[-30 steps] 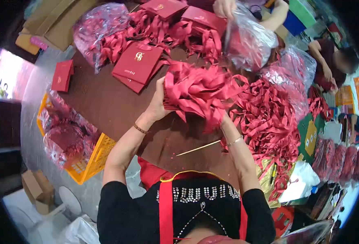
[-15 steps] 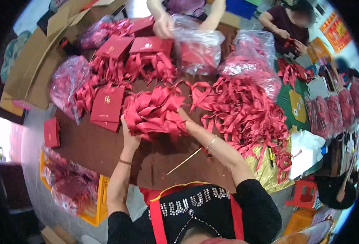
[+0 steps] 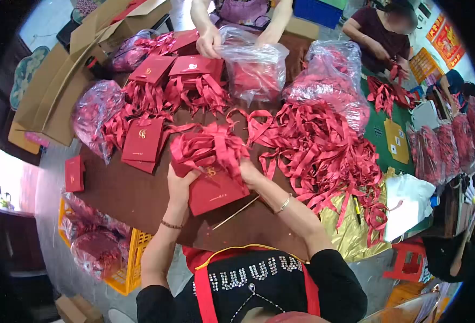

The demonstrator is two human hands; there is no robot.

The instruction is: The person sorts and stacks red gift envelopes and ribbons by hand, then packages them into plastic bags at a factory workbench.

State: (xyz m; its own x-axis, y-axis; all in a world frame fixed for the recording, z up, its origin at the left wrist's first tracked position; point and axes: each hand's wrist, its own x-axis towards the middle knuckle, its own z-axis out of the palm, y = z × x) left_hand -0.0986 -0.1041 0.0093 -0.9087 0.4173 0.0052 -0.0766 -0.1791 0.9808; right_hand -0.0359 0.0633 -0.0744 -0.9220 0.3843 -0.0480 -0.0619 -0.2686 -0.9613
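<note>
Red flat paper gift bags with ribbon handles form a stack low over the brown table, just in front of the person. The left hand clasps the stack's left edge with its fingers curled closed. The right hand grips the right edge under the loose ribbons. Squaring the stack likely needs both grips firm and the ribbons clear of the thin wooden stick.

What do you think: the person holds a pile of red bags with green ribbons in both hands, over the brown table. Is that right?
Not quite: the ribbons are red, not green. The head view shows the left hand and the right hand both gripping the pile of red bags over the brown table.
</note>
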